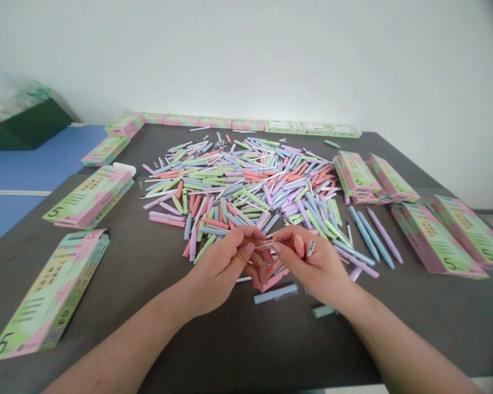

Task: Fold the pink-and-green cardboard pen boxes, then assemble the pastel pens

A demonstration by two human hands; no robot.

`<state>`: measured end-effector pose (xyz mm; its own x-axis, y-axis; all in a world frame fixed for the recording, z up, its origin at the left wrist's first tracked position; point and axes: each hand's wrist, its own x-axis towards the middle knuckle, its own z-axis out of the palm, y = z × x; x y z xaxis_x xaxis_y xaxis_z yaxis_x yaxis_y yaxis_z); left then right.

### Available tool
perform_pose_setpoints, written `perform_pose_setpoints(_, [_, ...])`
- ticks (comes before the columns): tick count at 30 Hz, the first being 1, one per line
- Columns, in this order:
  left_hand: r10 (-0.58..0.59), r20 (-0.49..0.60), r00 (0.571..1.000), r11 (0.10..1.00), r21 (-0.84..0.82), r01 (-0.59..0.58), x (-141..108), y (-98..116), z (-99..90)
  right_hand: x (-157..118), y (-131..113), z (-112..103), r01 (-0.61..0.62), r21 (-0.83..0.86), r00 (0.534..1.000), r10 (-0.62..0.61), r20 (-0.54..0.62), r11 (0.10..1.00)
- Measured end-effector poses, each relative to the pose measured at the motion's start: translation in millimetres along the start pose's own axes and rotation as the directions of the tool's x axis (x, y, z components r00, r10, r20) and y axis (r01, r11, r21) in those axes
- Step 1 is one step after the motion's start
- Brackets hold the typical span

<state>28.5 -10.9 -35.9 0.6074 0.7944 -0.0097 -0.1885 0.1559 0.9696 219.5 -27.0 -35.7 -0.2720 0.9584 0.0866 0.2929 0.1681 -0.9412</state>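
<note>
My left hand (234, 260) and my right hand (308, 260) meet at the front edge of a large pile of pastel pen parts (230, 180). Between both hands' pinched fingertips is a small clear piece (265, 246), partly hidden by the fingers. A coral pen part (299, 245) and a small whitish piece (311, 249) stick out between the fingers of my right hand. Just below the hands a light blue pen part (275, 294) lies on the dark table (213, 350). A green part (324, 311) lies beneath my right wrist.
Printed boxes stand at the left (53, 290), along the back (213, 123) and at the right (447, 235). Several assembled-looking pens (378, 235) lie right of the pile. A dark green bin (28, 128) with plastic bags sits on a blue surface (12, 169) at far left.
</note>
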Motion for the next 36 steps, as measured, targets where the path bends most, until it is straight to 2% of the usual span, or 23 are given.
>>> perform_pose_setpoints(3, [0.009, 0.007, 1.0, 1.0, 0.005, -0.009, 0.0, 0.7, -0.8, 1.1, -3.2, -0.5, 0.013, -0.013, 1.0, -0.014, -0.016, 1.0])
perform_pose_setpoints(9, [0.018, 0.033, 0.999, 1.0, -0.012, -0.018, 0.7, 0.0, -2.4, 1.3, -2.8, -0.4, -0.025, 0.082, 0.999, 0.023, 0.024, 0.996])
perform_pose_setpoints(19, [0.039, 0.048, 0.998, 0.999, -0.019, -0.038, -0.1, 0.0, -2.3, 1.1, -5.4, -0.6, 0.026, -0.016, 0.999, -0.026, -0.021, 1.0])
perform_pose_setpoints(26, [0.017, 0.02, 1.0, 1.0, -0.017, -0.017, -0.4, 1.2, -1.9, 1.2, -6.6, -0.2, 0.024, -0.033, 0.999, -0.025, -0.039, 0.999])
perform_pose_setpoints(31, [-0.004, 0.002, 1.0, 0.999, 0.046, 0.003, -1.0, 2.2, 0.4, 1.3, -7.1, 1.8, 0.024, -0.018, 0.999, -0.025, -0.046, 1.0])
perform_pose_setpoints(36, [-0.007, -0.021, 1.0, 0.989, 0.148, 0.01, -2.1, 0.7, 2.1, 0.4, -3.0, 3.5, 0.026, -0.008, 1.0, -0.026, -0.002, 1.0])
